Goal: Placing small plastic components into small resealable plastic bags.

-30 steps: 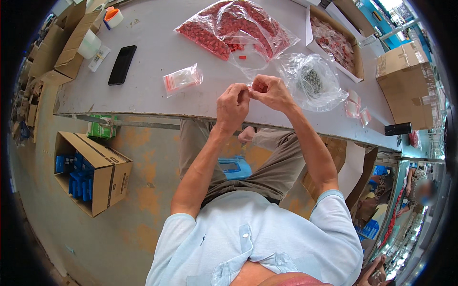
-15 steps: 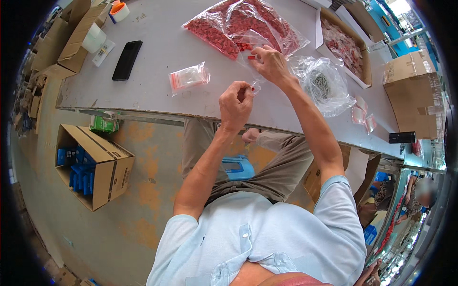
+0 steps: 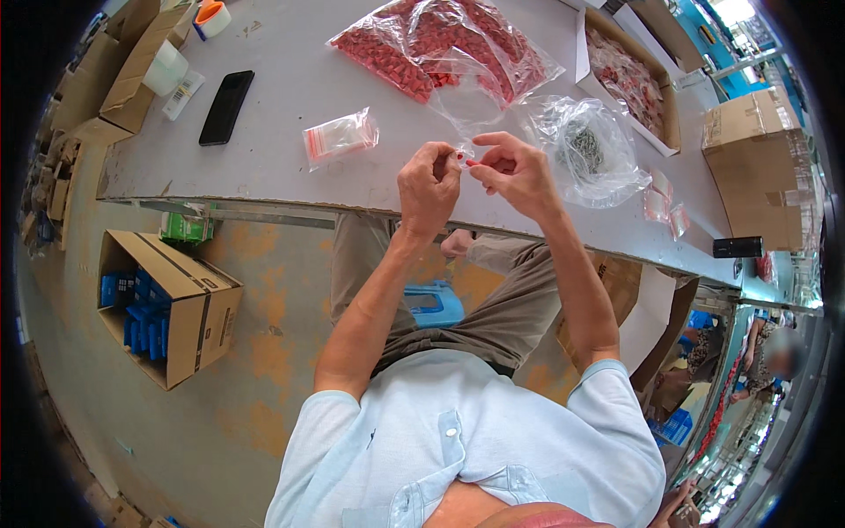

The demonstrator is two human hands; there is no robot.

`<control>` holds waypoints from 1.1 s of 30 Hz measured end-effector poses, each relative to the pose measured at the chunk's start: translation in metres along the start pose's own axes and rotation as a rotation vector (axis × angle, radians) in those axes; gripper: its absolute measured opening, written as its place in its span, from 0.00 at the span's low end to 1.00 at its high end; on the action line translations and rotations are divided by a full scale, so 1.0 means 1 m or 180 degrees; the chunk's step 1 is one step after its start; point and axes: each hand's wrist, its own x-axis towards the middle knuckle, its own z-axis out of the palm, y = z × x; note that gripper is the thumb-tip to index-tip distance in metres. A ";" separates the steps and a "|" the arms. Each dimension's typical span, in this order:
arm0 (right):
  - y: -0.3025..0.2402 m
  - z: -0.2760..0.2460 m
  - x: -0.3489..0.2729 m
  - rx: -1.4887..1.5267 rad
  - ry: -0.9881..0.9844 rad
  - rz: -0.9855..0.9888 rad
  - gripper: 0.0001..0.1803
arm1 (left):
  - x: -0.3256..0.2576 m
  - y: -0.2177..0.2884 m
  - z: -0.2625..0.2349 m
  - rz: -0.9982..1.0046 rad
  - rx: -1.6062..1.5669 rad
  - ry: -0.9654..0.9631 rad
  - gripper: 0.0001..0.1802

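Over the near edge of the table, my left hand (image 3: 429, 187) pinches a small clear plastic bag (image 3: 466, 151) with a bit of red showing at it. Close on its right, my right hand (image 3: 521, 179) holds a small red piece (image 3: 472, 163) between thumb and fingers at the bag. Beyond both hands lies a large clear bag of red pieces (image 3: 400, 55). A pack of small empty-looking zip bags (image 3: 341, 139) rests to the left. Right of my right hand sits a clear bag of thin grey metal parts (image 3: 584, 150).
A white-sided box of small filled bags (image 3: 625, 77) stands at the far right, near a closed carton (image 3: 759, 167). Small packed bags (image 3: 658, 198) and a black object (image 3: 738, 247) lie at the right edge. A black phone (image 3: 226, 107) and tape roll (image 3: 211, 18) lie left.
My right hand has come back from the large bag of red pieces to the small bag, carrying a red piece. My left hand still pinches the small bag.
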 end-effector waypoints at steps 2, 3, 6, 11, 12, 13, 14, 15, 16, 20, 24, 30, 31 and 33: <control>0.002 0.009 0.001 -0.0617 0.0157 -0.0035 0.20 | 0.000 0.000 -0.001 0.0057 0.0016 -0.0052 0.05; 0.000 0.010 0.003 -0.0833 0.0157 -0.0037 0.20 | -0.001 0.000 -0.002 0.0130 0.0068 -0.0173 0.05; 0.008 0.012 0.006 -0.0925 0.0082 -0.0193 0.16 | -0.002 -0.001 -0.004 0.0214 0.0043 -0.0357 0.05; 0.008 0.023 0.002 -0.2072 0.0374 -0.0496 0.09 | -0.003 -0.004 -0.005 0.0373 0.0065 -0.0459 0.05; 0.010 0.024 0.000 -0.2460 0.0535 -0.0646 0.09 | -0.004 -0.004 -0.003 0.0565 0.0188 -0.0442 0.05; 0.012 0.024 -0.001 -0.2469 0.0541 -0.0640 0.09 | -0.005 -0.003 -0.001 0.0757 0.0310 -0.0423 0.05; 0.012 0.024 -0.001 -0.2594 0.0571 -0.0587 0.09 | -0.005 -0.003 -0.001 0.0758 0.0305 -0.0423 0.05; 0.012 0.024 -0.001 -0.2721 0.0600 -0.0533 0.09 | -0.005 -0.003 -0.001 0.0650 0.0303 -0.0420 0.05; 0.011 0.018 -0.003 -0.2728 0.0602 -0.0531 0.09 | -0.005 -0.003 0.000 0.0541 0.0299 -0.0418 0.04; 0.003 -0.008 -0.013 -0.0849 0.0266 -0.0134 0.14 | -0.002 -0.001 -0.005 0.0088 -0.0169 -0.0260 0.06; -0.011 -0.003 -0.021 -0.1121 0.0357 -0.0579 0.14 | 0.001 -0.005 -0.009 -0.0272 -0.0316 -0.0491 0.08; 0.013 0.000 -0.016 -0.1050 0.0224 -0.0926 0.10 | 0.002 -0.010 -0.006 -0.0286 -0.0318 -0.0600 0.09; 0.018 -0.001 -0.017 -0.1045 0.0229 -0.0926 0.10 | 0.002 -0.011 -0.006 -0.0357 -0.0357 -0.0662 0.09; 0.020 0.000 -0.018 -0.0692 0.0343 -0.0683 0.07 | 0.003 -0.015 -0.011 -0.0450 -0.0434 -0.0719 0.10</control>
